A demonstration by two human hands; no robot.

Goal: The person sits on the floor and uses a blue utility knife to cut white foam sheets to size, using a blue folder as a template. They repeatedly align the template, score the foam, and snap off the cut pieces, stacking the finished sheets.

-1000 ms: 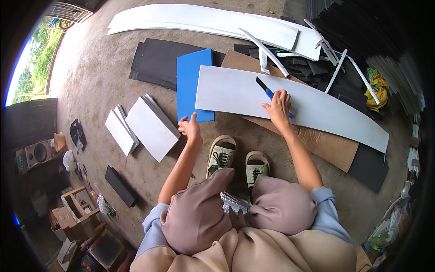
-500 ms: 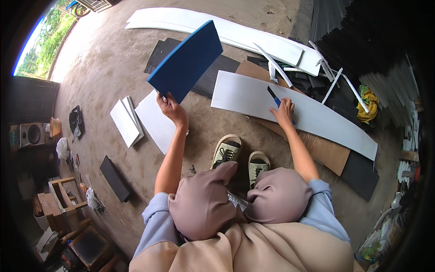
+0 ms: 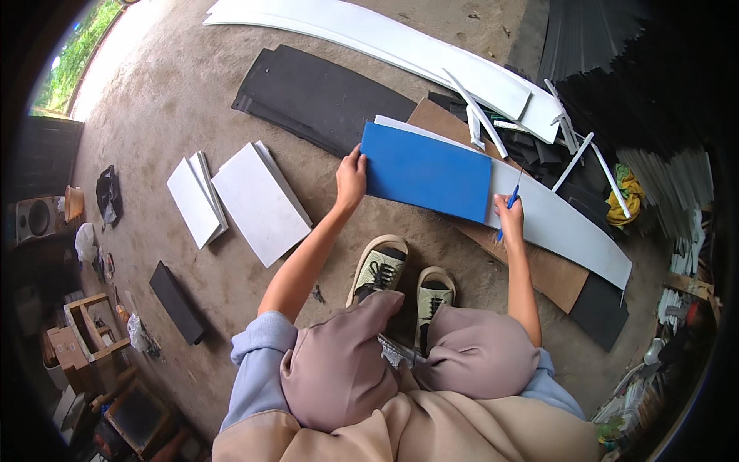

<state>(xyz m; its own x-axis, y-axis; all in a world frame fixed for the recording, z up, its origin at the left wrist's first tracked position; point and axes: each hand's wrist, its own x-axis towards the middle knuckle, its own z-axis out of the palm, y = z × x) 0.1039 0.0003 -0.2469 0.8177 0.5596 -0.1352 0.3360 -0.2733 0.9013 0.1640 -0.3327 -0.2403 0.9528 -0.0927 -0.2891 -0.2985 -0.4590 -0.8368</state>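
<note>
In the head view, the fingers of a worker's left hand [image 3: 352, 183] are closed on the left edge of a rectangular blue sheet [image 3: 427, 171], which spans the space between the two hands. The right hand [image 3: 509, 219], at the sheet's right edge, has its fingers curled around a blue-handled utility knife [image 3: 514, 199], its tip pointing away from the wearer; whether those fingers also touch the sheet cannot be told.

Beneath the blue sheet and running off to the right of the right fingers lies a long white panel [image 3: 573, 237], atop a brown board [image 3: 550, 271]. A dark grey sheet [image 3: 323, 92] stretches beyond the left fingers, up and to the left. To the left of those fingers, two stacks of white rectangular pieces, a larger [image 3: 258, 206] and a smaller [image 3: 191, 202], rest on the concrete floor [image 3: 239, 308]. Farther beyond both hands lie long white panels [image 3: 369, 40]; a yellow cloth [image 3: 627, 199] sits well to the right of the right fingers.
</note>
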